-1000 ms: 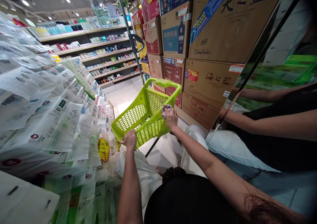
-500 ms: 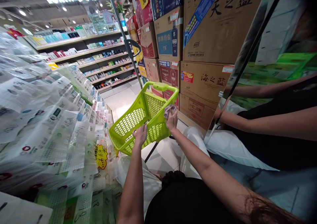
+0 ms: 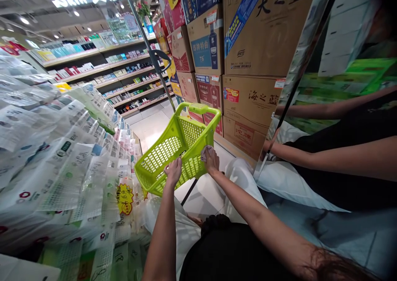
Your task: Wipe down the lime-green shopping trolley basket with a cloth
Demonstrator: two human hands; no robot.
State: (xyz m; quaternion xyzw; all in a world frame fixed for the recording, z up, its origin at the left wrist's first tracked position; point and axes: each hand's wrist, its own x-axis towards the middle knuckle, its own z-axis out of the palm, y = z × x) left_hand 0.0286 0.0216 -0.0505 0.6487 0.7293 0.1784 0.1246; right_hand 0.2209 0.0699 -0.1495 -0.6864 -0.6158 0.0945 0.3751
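A bright green plastic shopping basket (image 3: 161,148) with perforated walls and a raised handle stands tilted in front of me, apparently on a thin dark leg. My left hand (image 3: 173,171) is closed around its near rim. In my right hand (image 3: 212,162) is a crumpled greyish-purple cloth (image 3: 206,152), pressed against the outer side of the basket on the right. The fingertips of the right hand are partly hidden by the cloth.
Stacked cartons (image 3: 251,94) rise on the right, beside a mirror (image 3: 335,148) reflecting my arm. Plastic-wrapped packs (image 3: 71,161) with a yellow price tag (image 3: 125,199) crowd the left. A metal pole (image 3: 149,45) stands behind the basket; product shelves (image 3: 124,74) fill the back.
My right hand has slid the cloth a little down the basket's outer side. My left hand stays on the rim. The view has shifted slightly.
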